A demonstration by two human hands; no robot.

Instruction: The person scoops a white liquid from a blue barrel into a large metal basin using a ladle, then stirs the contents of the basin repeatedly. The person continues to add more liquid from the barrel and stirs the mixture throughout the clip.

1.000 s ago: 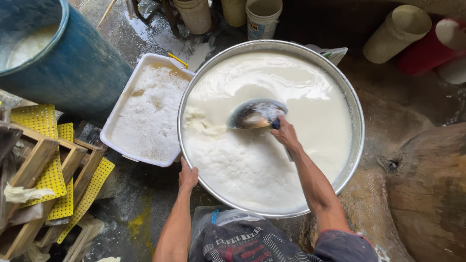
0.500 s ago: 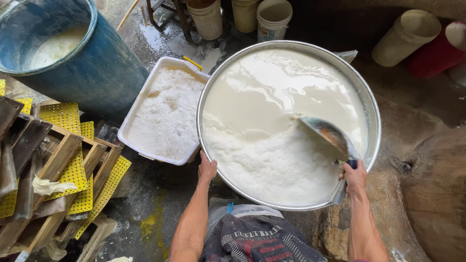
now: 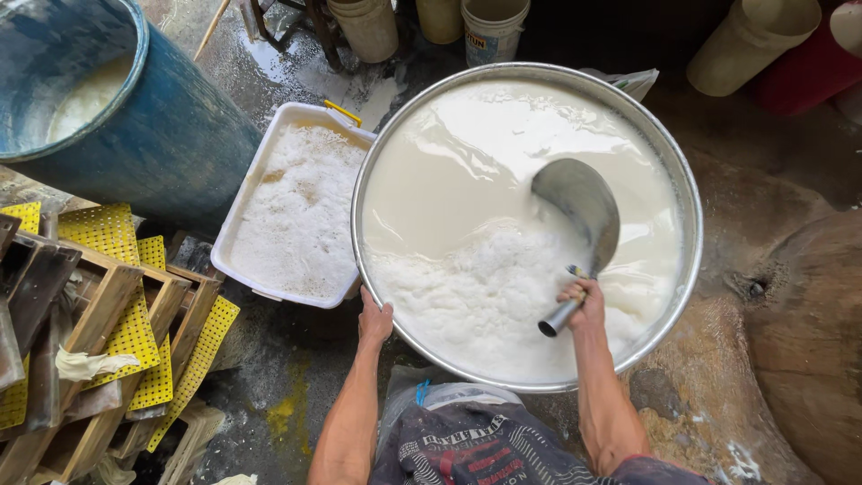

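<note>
A wide round metal basin holds creamy white liquid with a patch of white foam on its near side. My right hand grips the short metal handle of a large flat metal scoop, whose blade rests on the liquid right of centre. My left hand presses on the basin's near left rim, fingers spread over the edge.
A white rectangular tub full of white foam stands left of the basin. A big blue barrel sits at the far left. Wooden frames and yellow perforated sheets pile at the left. Buckets stand behind; the floor is wet.
The scoop swept from the basin's centre to its right edge, then came back toward the middle. The foam has gathered on the near side. My left hand stays on the rim.
</note>
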